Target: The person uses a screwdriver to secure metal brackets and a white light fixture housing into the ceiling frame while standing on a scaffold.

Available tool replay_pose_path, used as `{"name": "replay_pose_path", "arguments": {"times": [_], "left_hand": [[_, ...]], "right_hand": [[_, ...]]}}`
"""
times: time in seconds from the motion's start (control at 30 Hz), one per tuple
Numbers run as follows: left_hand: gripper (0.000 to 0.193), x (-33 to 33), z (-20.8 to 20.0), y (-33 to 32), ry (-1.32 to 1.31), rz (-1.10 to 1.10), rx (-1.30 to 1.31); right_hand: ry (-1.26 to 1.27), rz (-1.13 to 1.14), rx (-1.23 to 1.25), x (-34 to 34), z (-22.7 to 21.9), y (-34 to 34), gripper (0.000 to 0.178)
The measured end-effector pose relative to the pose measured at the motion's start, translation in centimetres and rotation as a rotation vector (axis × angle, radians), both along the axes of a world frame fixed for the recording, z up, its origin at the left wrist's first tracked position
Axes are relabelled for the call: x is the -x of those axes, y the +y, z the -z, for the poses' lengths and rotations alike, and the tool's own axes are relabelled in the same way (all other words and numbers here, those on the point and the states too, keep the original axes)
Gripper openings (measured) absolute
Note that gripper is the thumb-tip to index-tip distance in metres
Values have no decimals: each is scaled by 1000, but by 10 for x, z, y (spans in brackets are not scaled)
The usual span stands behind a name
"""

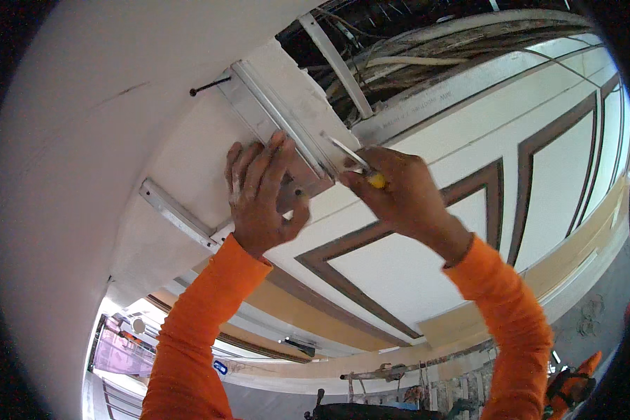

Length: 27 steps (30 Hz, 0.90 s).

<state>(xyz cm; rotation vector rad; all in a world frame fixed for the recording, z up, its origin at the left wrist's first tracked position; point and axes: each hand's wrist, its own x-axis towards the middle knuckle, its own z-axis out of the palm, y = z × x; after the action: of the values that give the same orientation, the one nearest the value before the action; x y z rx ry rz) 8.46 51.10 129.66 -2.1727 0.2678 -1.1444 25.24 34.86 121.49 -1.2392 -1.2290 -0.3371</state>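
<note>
My left hand (pixel 259 189) is raised against the ceiling, its fingers stretched and spread over a grey metal channel (pixel 259 108). The thumb stands apart from the fingers, beside the channel's near end, where a plate with a dark hole (pixel 297 191) shows. My right hand (pixel 399 185) is closed around a screwdriver (pixel 350 152) with a slim pale shaft and a yellow part at the grip. Its shaft points up and left, close to the channel's right side; whether the tip touches anything I cannot tell. A dark screw or bolt (pixel 210 87) sticks out near the channel's far end.
A ceiling opening at the upper right shows bundled cables (pixel 441 52) and a metal strut (pixel 336 66). Another metal strip (pixel 178 213) hangs at the left. White wall panels with brown trim (pixel 502 203) run along the right. Far below are scaffold-like items (pixel 392 374) and an orange object (pixel 574 381).
</note>
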Motion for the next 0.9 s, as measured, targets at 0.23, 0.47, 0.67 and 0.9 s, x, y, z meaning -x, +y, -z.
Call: {"name": "replay_pose_path", "arguments": {"times": [0.23,0.47,0.67,0.9], "left_hand": [[44,0,-46,3,129,-95,-158],[58,-1,-63,16,183,-53,-193],[57,1,-61,21,164,-92,-224],[58,-2,-60,22,167,-53,-172]], "right_hand": [[204,-202,-156,19,6,30,23],[266,-240,-170,21,13,34,25],[287,-285,-185,16,15,44,26],[286,-134,-180,24,12,43,26]]}}
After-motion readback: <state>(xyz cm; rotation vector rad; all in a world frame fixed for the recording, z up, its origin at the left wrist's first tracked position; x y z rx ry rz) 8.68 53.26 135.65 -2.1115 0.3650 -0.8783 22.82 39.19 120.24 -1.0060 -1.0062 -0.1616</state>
